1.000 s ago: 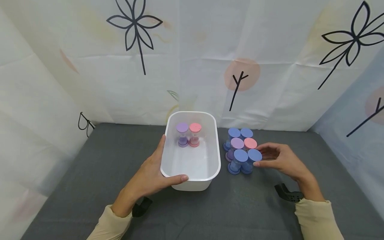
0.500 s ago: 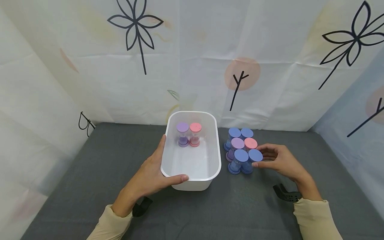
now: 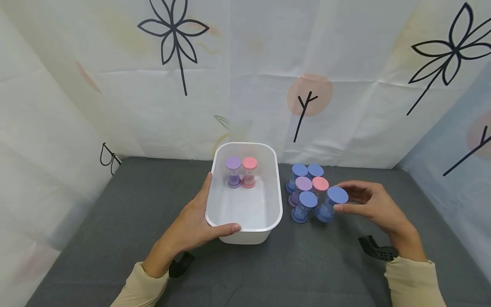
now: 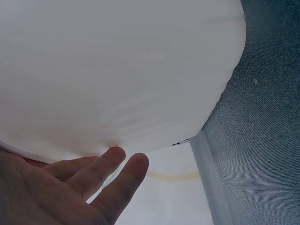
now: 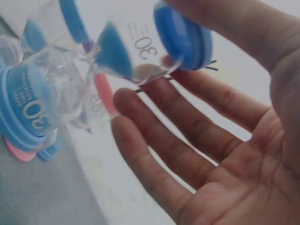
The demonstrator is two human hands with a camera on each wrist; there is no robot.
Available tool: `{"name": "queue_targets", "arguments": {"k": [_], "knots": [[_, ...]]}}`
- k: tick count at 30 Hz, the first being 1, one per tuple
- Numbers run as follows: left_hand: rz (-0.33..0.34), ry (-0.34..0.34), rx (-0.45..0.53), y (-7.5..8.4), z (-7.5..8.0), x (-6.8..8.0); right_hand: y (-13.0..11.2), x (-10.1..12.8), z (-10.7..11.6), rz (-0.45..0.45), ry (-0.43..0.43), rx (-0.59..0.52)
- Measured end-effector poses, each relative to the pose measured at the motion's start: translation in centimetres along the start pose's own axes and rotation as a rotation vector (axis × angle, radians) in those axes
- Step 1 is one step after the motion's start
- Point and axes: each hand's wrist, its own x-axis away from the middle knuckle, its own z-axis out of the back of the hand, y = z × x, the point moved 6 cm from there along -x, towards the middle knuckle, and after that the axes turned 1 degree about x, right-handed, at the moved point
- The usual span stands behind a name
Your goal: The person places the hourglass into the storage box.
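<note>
From the left, my left hand (image 3: 192, 228) grips the near left corner of the white tub (image 3: 245, 232), thumb hooked over the rim, fingers flat on the outer wall; the left wrist view shows only that wall and two fingertips (image 4: 115, 157), nothing inside. In the tub stand a purple sand timer (image 3: 233, 172) and a pink sand timer (image 3: 249, 171), upright, touching. Just right of it on the grey worktop (image 3: 115, 221) sits a cluster of timers (image 3: 304, 187). My right hand (image 3: 368, 204) pinches the blue sand timer (image 3: 331, 204) by its top cap, tipping it away from the cluster, its base seemingly on the worktop. It looks light, stiff, slick plastic with a thin waist, best held by the caps. The right wrist view alone shows the blue sand and a printed "30" (image 5: 143, 47).
</note>
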Motion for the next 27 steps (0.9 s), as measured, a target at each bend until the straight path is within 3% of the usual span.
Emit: {"name": "queue_targets", "arguments": {"k": [6, 13, 23, 27], "knots": [[-0.001, -0.015, 0.039, -0.1, -0.1, 0.0, -1.0, 0.2, 0.4, 0.084, 0.071, -0.07], [-0.007, -0.018, 0.049, 0.0, -0.1, -0.1, -2.5, 0.4, 0.4, 0.256, 0.08, -0.337], [0.001, -0.021, 0.042, 0.0, -0.1, 0.0, -4.7, 0.3, -0.3, 0.406, 0.135, -0.496], [0.012, -0.024, 0.053, -0.1, -0.1, 0.0, -5.8, 0.1, -0.8, 0.421, 0.152, -0.508]]}}
